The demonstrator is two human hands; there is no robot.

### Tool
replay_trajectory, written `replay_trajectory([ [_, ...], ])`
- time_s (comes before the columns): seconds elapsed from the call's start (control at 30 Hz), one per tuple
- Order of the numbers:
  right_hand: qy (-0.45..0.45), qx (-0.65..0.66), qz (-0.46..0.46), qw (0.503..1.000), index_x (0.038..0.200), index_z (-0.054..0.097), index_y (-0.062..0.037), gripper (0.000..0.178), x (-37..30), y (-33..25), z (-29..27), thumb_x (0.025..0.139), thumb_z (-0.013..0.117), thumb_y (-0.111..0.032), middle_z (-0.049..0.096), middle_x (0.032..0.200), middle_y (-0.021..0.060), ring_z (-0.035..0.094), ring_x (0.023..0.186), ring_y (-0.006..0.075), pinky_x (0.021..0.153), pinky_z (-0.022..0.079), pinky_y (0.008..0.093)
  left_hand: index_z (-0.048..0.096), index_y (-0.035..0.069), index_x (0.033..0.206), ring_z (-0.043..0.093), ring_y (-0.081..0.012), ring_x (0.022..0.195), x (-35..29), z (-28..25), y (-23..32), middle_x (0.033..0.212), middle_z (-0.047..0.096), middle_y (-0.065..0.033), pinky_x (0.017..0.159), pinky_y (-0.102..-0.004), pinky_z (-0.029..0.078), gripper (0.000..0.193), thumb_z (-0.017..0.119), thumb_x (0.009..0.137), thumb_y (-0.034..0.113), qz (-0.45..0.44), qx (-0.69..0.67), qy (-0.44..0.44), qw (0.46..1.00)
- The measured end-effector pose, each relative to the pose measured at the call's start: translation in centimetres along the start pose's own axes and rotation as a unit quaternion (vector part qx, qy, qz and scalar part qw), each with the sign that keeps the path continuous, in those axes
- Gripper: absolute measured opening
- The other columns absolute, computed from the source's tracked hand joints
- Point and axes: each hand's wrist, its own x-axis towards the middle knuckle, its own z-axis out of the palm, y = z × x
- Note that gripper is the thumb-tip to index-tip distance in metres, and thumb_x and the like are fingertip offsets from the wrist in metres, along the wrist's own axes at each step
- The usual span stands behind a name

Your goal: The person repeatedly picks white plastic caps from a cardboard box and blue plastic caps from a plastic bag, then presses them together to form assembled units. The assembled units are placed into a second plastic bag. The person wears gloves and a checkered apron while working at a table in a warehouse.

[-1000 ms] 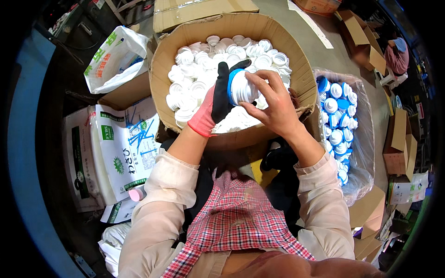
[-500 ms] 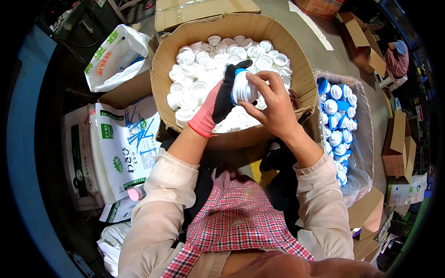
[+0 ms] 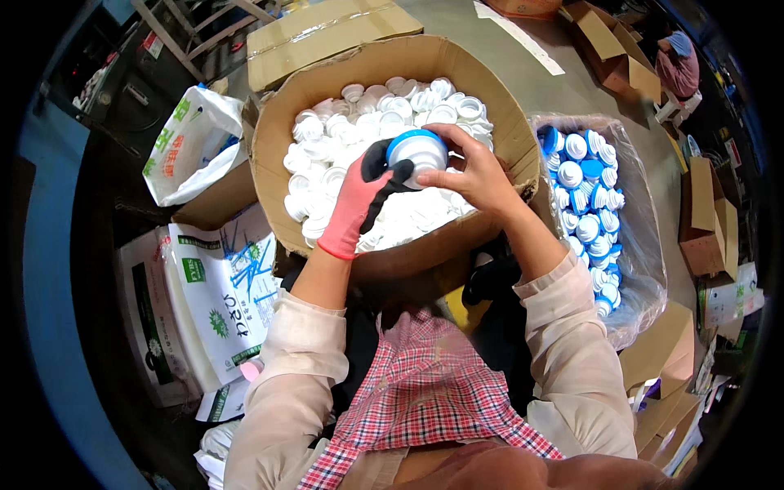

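Observation:
Over a big cardboard box, a ribbed white plastic part with a blue rim point(image 3: 418, 153) is held between both hands. My left hand point(image 3: 359, 194), in a pink glove with black fingers, grips it from the left and below. Bare, my right hand point(image 3: 480, 173) has its thumb across the near side and its fingers round the right edge. The blue rim faces up and away, while the white body shows toward me. Beneath, the cardboard box point(image 3: 508, 122) holds a heap of round white plastic parts point(image 3: 396, 216).
To the right, a plastic-lined box point(image 3: 649, 282) contains several white parts with blue rims point(image 3: 590, 229). Blue sticks point(image 3: 251, 269) lie on a printed white sheet at left, below a white bag point(image 3: 192, 151). A seated person point(image 3: 678, 69) is at the far right.
The held part has turned: its ribbed side pointed right before, and its blue rim now tilts up and away. My left fingers have shifted from behind it to its lower left.

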Motion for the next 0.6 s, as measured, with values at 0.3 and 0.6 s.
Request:
replay_trajectory([
  [0.3, 0.01, -0.001, -0.003, 1.0, 0.126, 0.052, -0.001, 0.06, -0.6, 1.3, 0.1, 0.078, 0.079, -0.027, 0.063, 0.111, 0.0156, 0.063, 0.1, 0.0224, 0.084, 0.051, 0.0338, 0.054, -0.004, 0.12, 0.06, -0.0168, 0.096, 0.3, -0.5, -2.4, 0.105, 0.063, -0.0104, 0.084, -0.0307, 0.051, 0.034, 0.059, 0.093, 0.017, 0.032, 0.098, 0.033, 0.994],
  [0.6, -0.015, 0.172, 0.089, 0.981, 0.11, 0.064, 0.0046, 0.027, -0.3, 3.0, -2.2, 0.095, 0.058, -0.017, 0.065, 0.091, 0.0091, 0.064, 0.08, 0.0163, 0.063, 0.058, 0.0308, 0.054, -0.004, 0.117, 0.068, -0.0287, 0.086, 0.6, 0.5, -1.8, 0.102, 0.062, -0.0139, 0.078, -0.0399, 0.059, 0.052, 0.057, 0.095, 0.043, -0.025, -0.08, -0.01, 0.996],
])
